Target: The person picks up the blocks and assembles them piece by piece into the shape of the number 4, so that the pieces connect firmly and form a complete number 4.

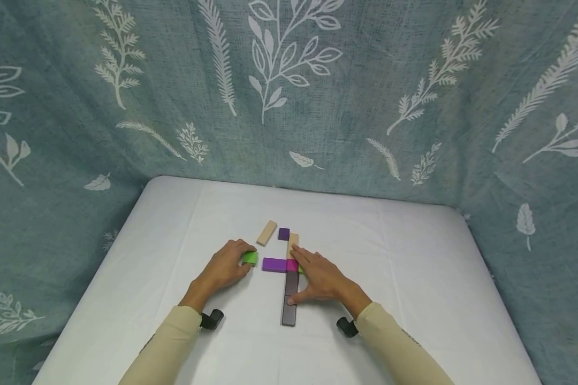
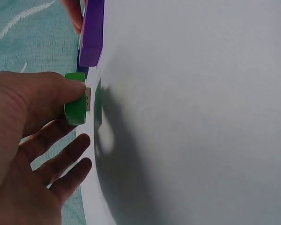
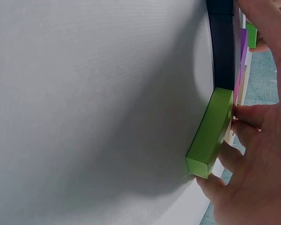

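Note:
My left hand [image 1: 226, 264] pinches a small green block [image 2: 75, 105] between thumb and fingers, just above the table and left of a purple block [image 1: 273, 264]. That purple block meets a magenta square block [image 1: 293, 265] at the middle of a flat cross of blocks. Below the magenta one, two dark grey blocks [image 1: 289, 313] form a column; a plain wooden block [image 1: 293, 241] lies above it. My right hand [image 1: 321, 275] rests spread over the cross, its thumb on the dark grey column and fingertips by the wooden block. A lime green block [image 3: 210, 133] lies partly under it.
A dark purple square block [image 1: 283, 233] sits beside the wooden one. Another plain wooden block [image 1: 267, 233] lies slanted farther left. All stand on a white-covered table [image 1: 390, 230], with a leaf-patterned teal curtain [image 1: 347, 107] behind and at the sides.

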`<state>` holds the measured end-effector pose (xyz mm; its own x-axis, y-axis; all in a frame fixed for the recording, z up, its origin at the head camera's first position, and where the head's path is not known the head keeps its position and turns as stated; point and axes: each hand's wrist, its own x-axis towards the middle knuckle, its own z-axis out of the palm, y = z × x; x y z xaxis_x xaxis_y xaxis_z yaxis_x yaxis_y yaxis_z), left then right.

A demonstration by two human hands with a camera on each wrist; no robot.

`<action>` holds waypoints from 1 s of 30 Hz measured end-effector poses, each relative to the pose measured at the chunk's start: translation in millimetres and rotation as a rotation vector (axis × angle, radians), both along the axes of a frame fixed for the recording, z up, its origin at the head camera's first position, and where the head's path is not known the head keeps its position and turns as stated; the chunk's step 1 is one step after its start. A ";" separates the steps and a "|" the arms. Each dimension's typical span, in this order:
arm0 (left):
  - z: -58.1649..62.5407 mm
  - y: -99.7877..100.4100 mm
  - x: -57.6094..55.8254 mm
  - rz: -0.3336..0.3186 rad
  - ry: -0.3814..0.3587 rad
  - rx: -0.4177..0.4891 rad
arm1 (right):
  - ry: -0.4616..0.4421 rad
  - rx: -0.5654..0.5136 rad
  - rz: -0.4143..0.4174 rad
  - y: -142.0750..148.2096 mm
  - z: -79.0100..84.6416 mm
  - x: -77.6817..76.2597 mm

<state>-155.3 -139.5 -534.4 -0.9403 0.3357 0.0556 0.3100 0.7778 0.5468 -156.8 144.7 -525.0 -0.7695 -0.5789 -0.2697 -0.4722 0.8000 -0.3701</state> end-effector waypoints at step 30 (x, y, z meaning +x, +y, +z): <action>-2.8 17.1 2.6 0.001 -0.054 -0.072 | 0.008 -0.005 0.003 2.6 -4.0 -0.1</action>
